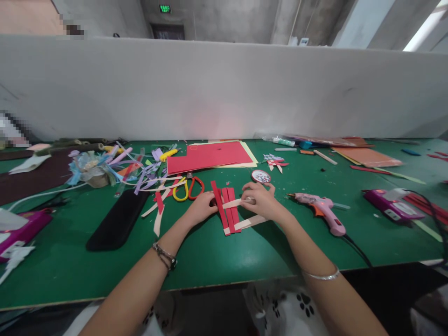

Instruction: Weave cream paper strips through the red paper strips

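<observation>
Red paper strips (230, 215) lie side by side on the green table, with cream strips crossing them. My left hand (201, 209) is closed at the left side, its fingertips on the leftmost red paper strip (220, 210), whose upper end is lifted and slants left. My right hand (261, 201) pinches the upper cream paper strip (231, 204), which passes under that slanted red strip and over the others. Below it, a second cream strip (251, 222) crosses near the lower ends and runs right under my right wrist. My left fingertips are partly hidden behind the red strip.
Scissors (189, 187), a black phone-like slab (117, 221) and loose strips (158, 217) lie left. A pink glue gun (324, 207) with a cord lies right. Red sheets (213, 156) and a small round dish (261, 176) are behind. A white partition (224, 88) borders the table.
</observation>
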The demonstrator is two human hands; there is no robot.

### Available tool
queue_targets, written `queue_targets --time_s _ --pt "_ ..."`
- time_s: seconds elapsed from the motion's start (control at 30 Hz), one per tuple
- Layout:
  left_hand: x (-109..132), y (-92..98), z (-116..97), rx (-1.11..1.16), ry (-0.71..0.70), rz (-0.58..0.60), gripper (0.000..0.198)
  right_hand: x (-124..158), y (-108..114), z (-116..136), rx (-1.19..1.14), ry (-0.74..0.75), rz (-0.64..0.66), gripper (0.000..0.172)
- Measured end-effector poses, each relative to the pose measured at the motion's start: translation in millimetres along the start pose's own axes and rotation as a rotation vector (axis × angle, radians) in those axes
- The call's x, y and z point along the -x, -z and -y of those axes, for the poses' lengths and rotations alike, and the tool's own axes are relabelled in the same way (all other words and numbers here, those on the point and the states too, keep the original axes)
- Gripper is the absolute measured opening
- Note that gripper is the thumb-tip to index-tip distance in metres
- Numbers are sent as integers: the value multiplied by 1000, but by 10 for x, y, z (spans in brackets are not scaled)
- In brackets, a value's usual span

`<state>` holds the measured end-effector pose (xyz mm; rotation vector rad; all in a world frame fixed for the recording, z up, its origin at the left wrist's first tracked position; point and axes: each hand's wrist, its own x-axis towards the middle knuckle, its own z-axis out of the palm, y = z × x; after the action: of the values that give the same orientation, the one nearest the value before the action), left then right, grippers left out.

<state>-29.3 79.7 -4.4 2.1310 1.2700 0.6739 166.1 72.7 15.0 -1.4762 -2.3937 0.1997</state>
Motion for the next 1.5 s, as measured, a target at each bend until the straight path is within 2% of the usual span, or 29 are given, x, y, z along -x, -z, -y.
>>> queue_targets --time_s 0.2,0.4,0.57,0.83,0.97,1.1,1.23,1.37,1.43,1.5 --pt "-21 7 27 45 -1 64 17 36 71 26 -65 -18 84 20" --pt "-29 1 34 24 -17 70 18 30 11 7 34 -13 117 7" --pt "-32 -11 43 45 -23 61 12 32 -7 -6 52 13 76 10" --pt "-19 -14 36 112 -8 55 11 69 181 48 -194 36 49 24" --pt "-15 -12 40 105 -69 37 9 35 230 48 -430 21 154 30" --pt "-14 -12 35 84 -116 17 10 10 186 39 -600 -76 198 21" --pt "-16 -15 31 83 -121 13 6 5 129 66 -515 2 181 13" --pt "-20 -15 34 80 -124 12 4 6 133 81 -511 62 242 26" --pt "-18 -14 35 87 -126 11 3 2 133 90 -493 56 221 32" --pt "-13 -13 33 97 -126 12 3 -7 114 124 -423 65 189 30"
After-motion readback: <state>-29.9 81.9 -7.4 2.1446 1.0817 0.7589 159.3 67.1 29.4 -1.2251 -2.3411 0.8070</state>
